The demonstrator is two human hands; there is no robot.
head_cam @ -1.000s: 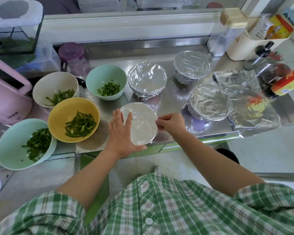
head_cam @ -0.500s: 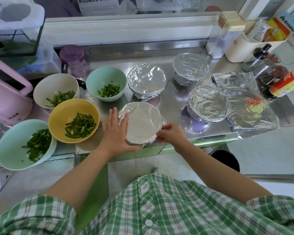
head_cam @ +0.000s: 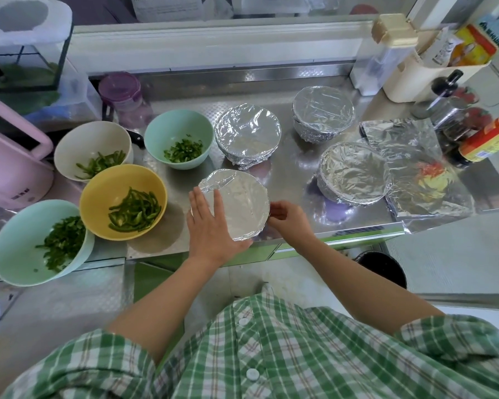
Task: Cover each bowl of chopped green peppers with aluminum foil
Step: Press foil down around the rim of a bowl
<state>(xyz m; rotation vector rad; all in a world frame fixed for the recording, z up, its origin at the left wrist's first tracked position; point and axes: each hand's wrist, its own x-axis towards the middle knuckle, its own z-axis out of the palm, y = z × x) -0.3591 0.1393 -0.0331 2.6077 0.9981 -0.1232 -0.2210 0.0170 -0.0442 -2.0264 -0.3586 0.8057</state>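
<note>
Near counter (head_cam: 300,223) edge: left hand (head_cam: 211,226) flat on foil-covered bowl (head_cam: 242,201), fingers straight; right hand (head_cam: 288,220) pinches rim.

Green pepper strips (head_cam: 134,210) are seen in a yellow bowl (head_cam: 98,194), a cream bowl (head_cam: 78,142), a back mint-green bowl (head_cam: 164,128) and a front mint-green bowl (head_cam: 12,249). Silver foil (head_cam: 242,200) is seen. A green-and-white checked shirt (head_cam: 271,355) is worn; a pink appliance (head_cam: 9,168) is noted.

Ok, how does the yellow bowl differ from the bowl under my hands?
The yellow bowl is uncovered, pepper strips showing; the foil-covered bowl hides its contents. No hand touches the yellow bowl; the left hand lies flat on the foil-covered bowl and the right hand pinches its rim. Both stand upright on the steel counter.
</note>
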